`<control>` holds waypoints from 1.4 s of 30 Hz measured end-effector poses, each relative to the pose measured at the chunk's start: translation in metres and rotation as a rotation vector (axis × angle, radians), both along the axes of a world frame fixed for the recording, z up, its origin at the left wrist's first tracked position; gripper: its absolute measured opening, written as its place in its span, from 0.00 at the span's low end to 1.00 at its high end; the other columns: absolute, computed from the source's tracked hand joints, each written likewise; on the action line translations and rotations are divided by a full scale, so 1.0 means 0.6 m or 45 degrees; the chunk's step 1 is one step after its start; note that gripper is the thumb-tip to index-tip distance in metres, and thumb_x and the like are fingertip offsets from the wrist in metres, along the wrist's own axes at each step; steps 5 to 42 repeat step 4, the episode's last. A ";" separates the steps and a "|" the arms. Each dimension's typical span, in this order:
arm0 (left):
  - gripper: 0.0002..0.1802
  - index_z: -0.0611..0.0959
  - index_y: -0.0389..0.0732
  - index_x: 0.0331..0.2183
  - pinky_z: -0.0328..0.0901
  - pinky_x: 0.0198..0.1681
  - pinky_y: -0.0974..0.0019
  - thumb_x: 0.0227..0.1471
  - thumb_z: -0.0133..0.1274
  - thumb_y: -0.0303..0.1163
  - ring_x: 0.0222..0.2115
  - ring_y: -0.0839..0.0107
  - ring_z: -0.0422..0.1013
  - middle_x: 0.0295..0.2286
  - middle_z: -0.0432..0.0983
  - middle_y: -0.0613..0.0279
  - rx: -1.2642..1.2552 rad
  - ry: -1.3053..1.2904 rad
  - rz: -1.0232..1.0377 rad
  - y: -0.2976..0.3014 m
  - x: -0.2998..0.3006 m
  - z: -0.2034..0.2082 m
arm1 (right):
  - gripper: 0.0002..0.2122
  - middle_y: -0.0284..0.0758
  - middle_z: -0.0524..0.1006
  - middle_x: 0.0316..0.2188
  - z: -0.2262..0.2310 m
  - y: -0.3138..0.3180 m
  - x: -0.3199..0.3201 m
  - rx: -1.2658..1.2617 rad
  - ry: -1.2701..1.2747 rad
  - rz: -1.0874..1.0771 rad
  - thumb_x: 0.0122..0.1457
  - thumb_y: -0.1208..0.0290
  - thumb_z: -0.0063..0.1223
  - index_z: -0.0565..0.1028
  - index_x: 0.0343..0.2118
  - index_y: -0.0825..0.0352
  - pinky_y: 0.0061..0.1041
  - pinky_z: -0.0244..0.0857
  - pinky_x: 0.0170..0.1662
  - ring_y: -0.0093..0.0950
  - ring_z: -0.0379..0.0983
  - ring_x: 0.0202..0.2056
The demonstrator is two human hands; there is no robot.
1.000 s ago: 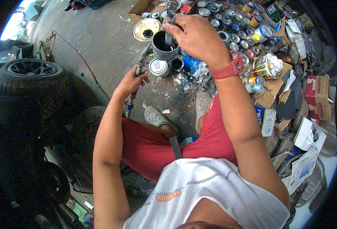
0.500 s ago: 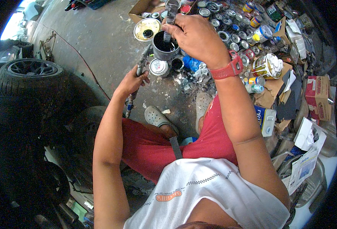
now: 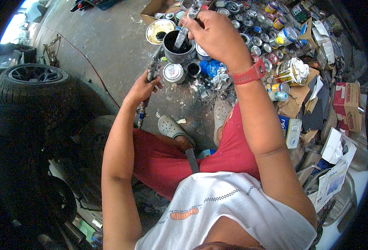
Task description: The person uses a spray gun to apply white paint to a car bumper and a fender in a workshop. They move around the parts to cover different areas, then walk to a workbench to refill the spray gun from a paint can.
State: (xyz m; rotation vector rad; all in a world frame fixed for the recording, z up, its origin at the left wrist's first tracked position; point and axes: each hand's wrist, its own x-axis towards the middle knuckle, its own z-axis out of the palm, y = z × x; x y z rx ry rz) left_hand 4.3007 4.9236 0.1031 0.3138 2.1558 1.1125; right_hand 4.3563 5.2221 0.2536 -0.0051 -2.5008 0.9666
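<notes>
My right hand, with a red watch on its wrist, is closed around a paint-smeared flat stirring stick. The stick slants down into a grey metal cup, which has dark paint inside. My left hand grips a paint-stained spray gun with a blue fitting at its lower end. Its upper end meets the cup's left side; whether they are joined I cannot tell. A lidded can and a small open can with dark contents sit just below the cup.
Many paint cans crowd the floor at the far right, along with a white-topped bucket and a red carton. A yellowish-rimmed can lid lies beyond the cup. A wheel and a hose are on the left.
The stick has been lifted and tilted, so its lower end now shows inside the cup. My right hand rose slightly. The cup and spray gun shifted a little leftward.
</notes>
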 end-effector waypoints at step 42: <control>0.28 0.73 0.45 0.65 0.71 0.38 0.64 0.71 0.57 0.45 0.31 0.71 0.75 0.35 0.86 0.59 -0.002 -0.015 -0.016 -0.007 -0.008 -0.012 | 0.19 0.45 0.84 0.24 0.003 0.001 0.001 0.201 0.015 -0.069 0.70 0.54 0.59 0.85 0.32 0.68 0.39 0.73 0.33 0.33 0.83 0.27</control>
